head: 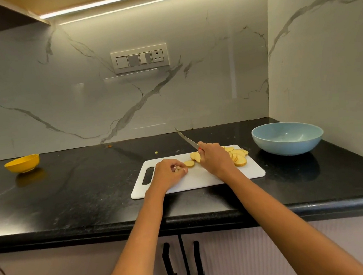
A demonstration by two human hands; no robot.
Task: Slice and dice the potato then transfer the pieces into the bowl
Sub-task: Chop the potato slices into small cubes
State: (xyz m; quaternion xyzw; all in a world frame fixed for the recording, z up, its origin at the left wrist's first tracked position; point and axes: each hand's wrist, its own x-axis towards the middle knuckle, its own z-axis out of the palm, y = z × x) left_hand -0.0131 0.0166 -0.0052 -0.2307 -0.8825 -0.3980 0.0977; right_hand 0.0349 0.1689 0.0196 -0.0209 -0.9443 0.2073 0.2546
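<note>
Glossy black countertop (71, 189) bears round potato slices (239, 157) on smooth white board (201, 179).

A white cutting board (201, 179) lies on the black desk (71, 189) at the centre of the frame, its handle slot to the left. The left hand (168, 173), fingers curled, rests on the board touching a single potato slice (189, 163). The right hand (214, 158) grips a knife (186, 139) whose blade points up and to the left, clear of the board. More potato slices (238, 154) are heaped at the board's right end. A light-blue bowl (287, 138) stands just right of the board; a small yellow bowl (22, 164) sits far left.
</note>
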